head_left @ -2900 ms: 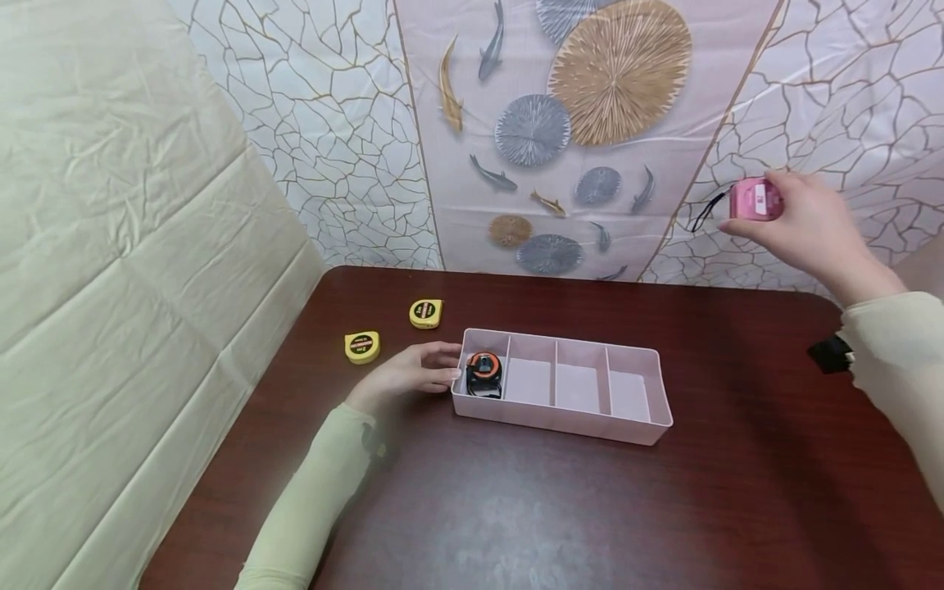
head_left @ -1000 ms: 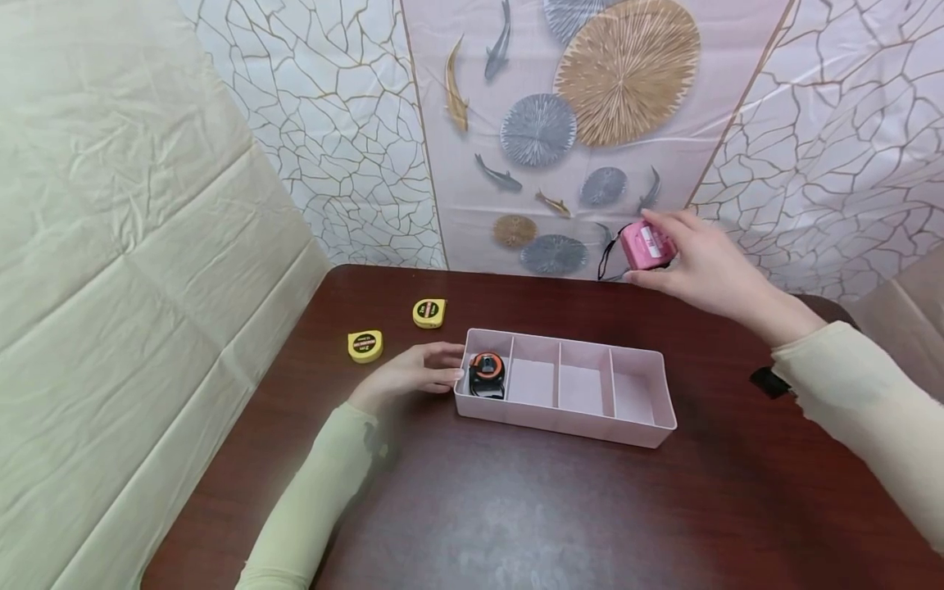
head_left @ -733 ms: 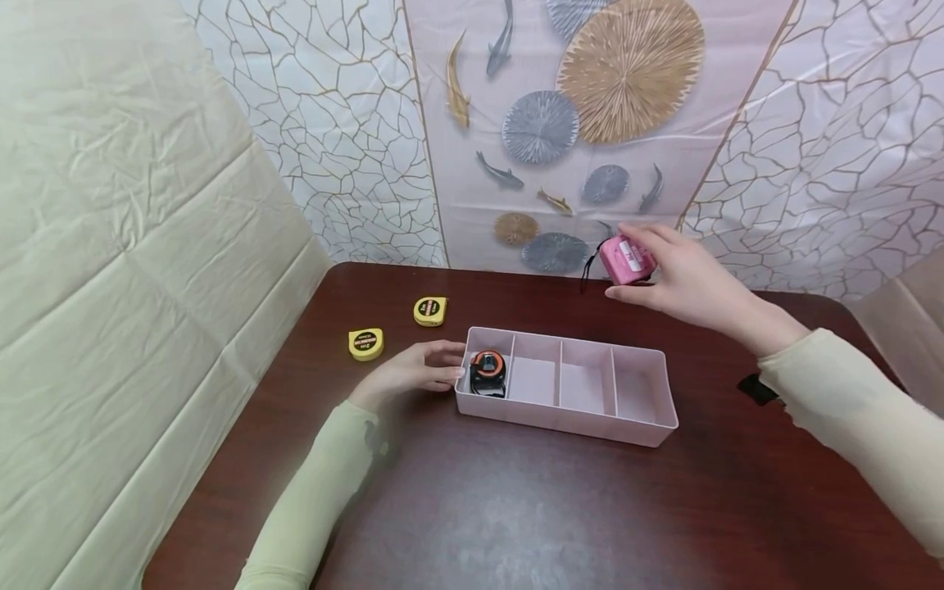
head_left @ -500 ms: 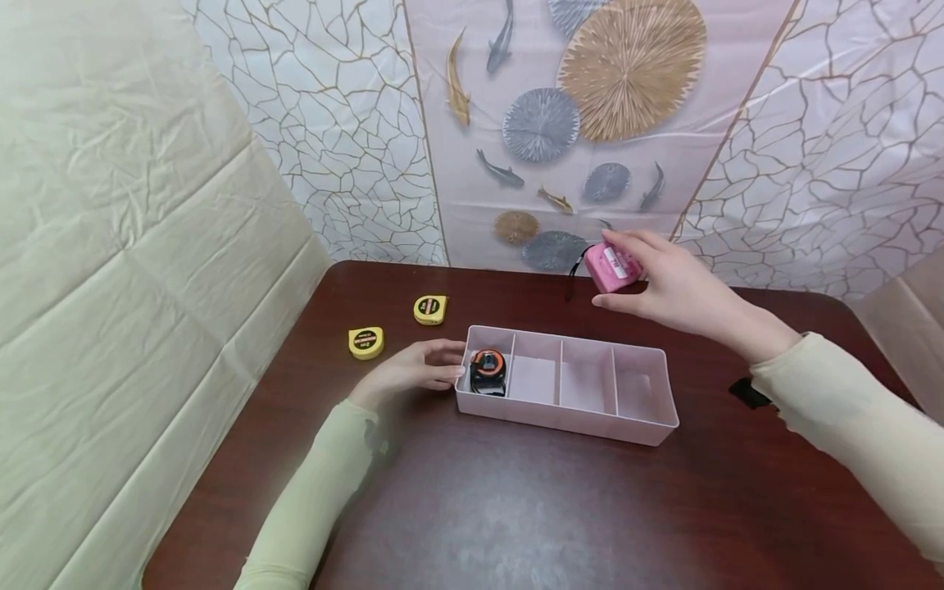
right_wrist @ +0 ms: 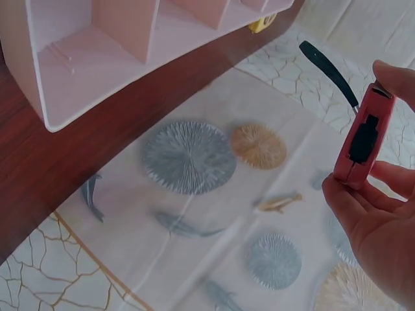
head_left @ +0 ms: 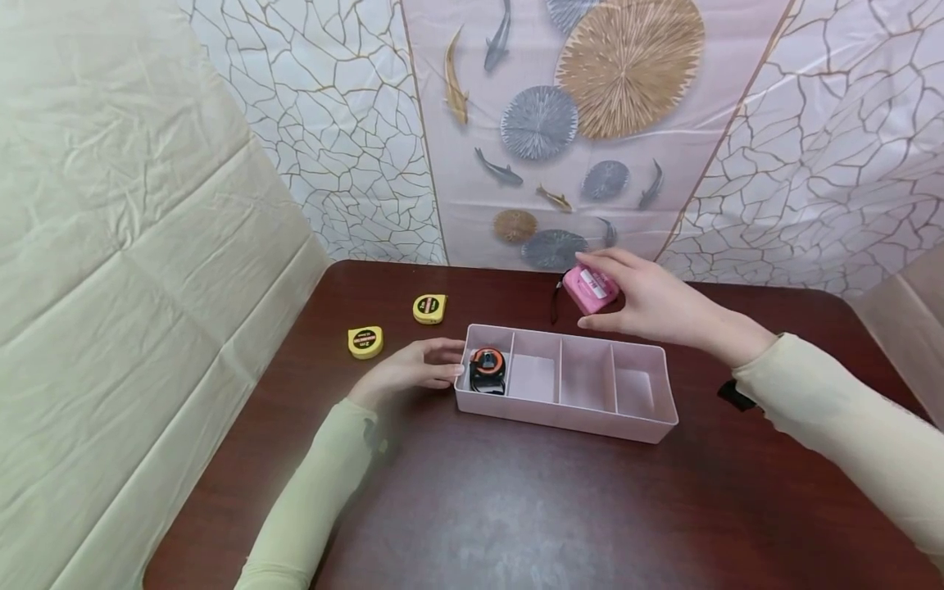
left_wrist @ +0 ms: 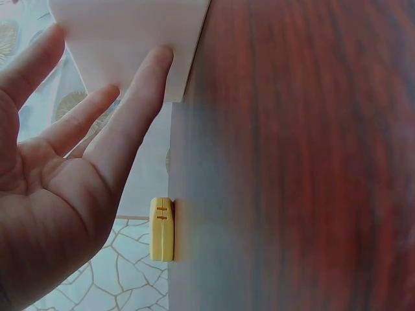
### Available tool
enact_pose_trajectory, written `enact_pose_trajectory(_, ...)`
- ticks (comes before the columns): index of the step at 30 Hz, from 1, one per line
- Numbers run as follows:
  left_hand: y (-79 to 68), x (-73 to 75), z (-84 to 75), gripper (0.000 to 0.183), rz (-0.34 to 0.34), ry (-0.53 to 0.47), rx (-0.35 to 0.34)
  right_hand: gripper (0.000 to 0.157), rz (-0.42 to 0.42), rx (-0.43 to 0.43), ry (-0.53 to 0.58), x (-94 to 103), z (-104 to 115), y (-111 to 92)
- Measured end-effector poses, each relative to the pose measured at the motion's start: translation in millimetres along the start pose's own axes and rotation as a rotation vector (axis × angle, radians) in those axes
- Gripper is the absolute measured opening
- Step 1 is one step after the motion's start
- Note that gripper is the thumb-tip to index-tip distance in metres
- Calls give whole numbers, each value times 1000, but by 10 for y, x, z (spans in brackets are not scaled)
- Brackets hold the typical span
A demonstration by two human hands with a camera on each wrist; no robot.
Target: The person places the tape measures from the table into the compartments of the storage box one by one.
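Note:
My right hand (head_left: 656,299) pinches a pink tape measure (head_left: 590,287) between thumb and fingers, in the air behind the box; its black wrist strap (right_wrist: 329,74) sticks out to one side in the right wrist view. A pale pink divided box (head_left: 568,416) sits on the table. In its leftmost compartment lies a black and orange tape measure (head_left: 487,370); the other compartments hold nothing. My left hand (head_left: 406,373) rests its fingertips against the box's left end. Seen from the left wrist, those fingers (left_wrist: 139,107) are extended and touch the outer wall.
Two yellow tape measures lie left of the box: a nearer one (head_left: 365,342) and a farther one (head_left: 429,309). The dark wooden table (head_left: 516,508) ends at a patterned cloth backdrop (head_left: 354,164), and a cream cloth (head_left: 147,287) hangs on the left.
My right hand has carried the pink tape measure leftward and down, from the far right to just behind the box. The left hand has stayed at the box's end.

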State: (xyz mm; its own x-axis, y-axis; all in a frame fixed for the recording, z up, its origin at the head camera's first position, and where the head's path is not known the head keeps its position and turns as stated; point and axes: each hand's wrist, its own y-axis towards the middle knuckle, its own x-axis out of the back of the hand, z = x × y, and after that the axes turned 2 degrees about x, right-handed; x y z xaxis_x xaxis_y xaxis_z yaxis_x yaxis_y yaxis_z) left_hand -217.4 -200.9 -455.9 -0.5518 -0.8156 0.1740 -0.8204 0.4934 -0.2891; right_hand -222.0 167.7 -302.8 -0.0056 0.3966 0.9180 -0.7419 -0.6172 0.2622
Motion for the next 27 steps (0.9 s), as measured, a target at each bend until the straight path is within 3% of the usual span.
enact_pose_trajectory(18, -17, -9, 5, 61, 14, 10, -16, 83, 166, 191, 79, -406, 86, 23)
enact_pose_trajectory(27, -10, -15, -19, 62, 28, -3, -36, 82, 256, 214, 66, -579, 116, 1)
